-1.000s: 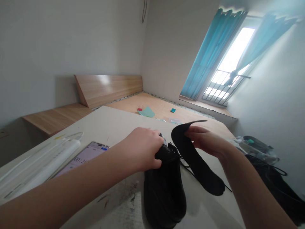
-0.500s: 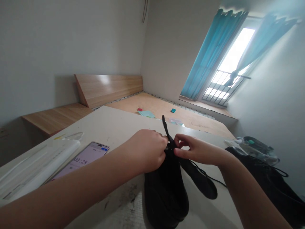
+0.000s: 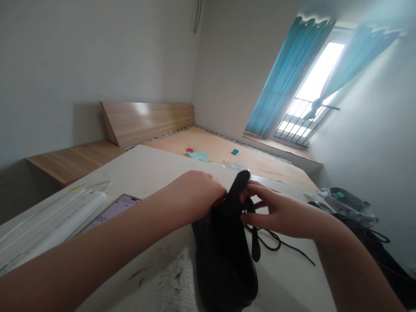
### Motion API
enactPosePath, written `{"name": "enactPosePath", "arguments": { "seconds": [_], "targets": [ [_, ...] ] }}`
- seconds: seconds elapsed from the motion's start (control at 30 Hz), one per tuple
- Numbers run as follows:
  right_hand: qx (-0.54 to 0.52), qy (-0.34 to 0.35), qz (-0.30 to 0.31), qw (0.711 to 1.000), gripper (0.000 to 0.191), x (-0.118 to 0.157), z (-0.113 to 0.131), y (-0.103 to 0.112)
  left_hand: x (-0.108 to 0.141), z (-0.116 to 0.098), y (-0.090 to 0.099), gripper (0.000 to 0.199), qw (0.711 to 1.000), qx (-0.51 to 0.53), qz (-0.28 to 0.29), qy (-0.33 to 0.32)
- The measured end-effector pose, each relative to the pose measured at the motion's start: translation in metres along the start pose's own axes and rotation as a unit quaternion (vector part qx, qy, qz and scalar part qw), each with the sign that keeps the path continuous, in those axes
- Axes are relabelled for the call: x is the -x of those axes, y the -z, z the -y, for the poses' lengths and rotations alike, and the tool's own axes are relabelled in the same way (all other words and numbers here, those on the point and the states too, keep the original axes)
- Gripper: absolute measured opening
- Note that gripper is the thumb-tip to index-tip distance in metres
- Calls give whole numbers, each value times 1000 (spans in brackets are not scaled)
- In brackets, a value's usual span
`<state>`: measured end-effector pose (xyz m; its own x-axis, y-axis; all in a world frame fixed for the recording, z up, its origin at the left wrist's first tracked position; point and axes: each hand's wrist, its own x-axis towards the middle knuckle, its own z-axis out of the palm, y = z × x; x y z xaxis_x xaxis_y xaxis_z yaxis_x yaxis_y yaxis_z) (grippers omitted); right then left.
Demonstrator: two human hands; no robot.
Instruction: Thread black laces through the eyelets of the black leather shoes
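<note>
While upright, black shoe (image 3: pixel 224 264) between both hands (image 3: pixel 203 195) (image 3: pixel 273 212)

I face plain pale-grey walls (image 3: pixel 97 52) that meet in a corner. Beyond my white, dark-scuffed desk (image 3: pixel 143 177) spreads a flat tan bed (image 3: pixel 269 164) with a slanted light-wood headboard (image 3: pixel 149 121). Up to my right, daylight enters a tall barred window (image 3: pixel 318 73) between blue fabric curtains (image 3: pixel 284 78), one knotted.

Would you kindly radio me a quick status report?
Left hand gripping black shoe; right hand at black insole. Insole's end hanging outside shoe. Loose shoelace trailing alongside.
</note>
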<state>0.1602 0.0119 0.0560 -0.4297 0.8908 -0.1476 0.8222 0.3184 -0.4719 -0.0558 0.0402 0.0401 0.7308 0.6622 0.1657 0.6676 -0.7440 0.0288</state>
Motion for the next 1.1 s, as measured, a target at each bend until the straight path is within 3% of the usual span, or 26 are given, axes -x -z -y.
{"name": "enactPosePath", "arguments": {
  "seconds": [0.13, 0.4, 0.6, 0.77, 0.97, 1.1],
  "targets": [
    [-55, 40, 18, 998, 26, 0, -5, 10, 0, 3, -2, 23, 1000, 16, 2, -1],
    [-89, 81, 29, 992, 34, -16, 0, -12, 9, 1, -1, 32, 995, 83, 6, -51],
    [-99, 110, 73, 986, 33, -17, -2, -7, 12, -9, -3, 36, 994, 93, 32, -48],
    [-51, 72, 15, 996, 34, -18, -11, -8, 11, -14, -7, 30, 995, 75, 39, -44],
    [-143, 79, -37, 986, 32, -24, -7, -7, 11, -13, -9, 27, 996, 79, 32, -40],
    [-112, 78, -21, 990, 32, -24, -6, -11, 10, -16, -11, 23, 996, 72, 39, -38]
  ]
}}
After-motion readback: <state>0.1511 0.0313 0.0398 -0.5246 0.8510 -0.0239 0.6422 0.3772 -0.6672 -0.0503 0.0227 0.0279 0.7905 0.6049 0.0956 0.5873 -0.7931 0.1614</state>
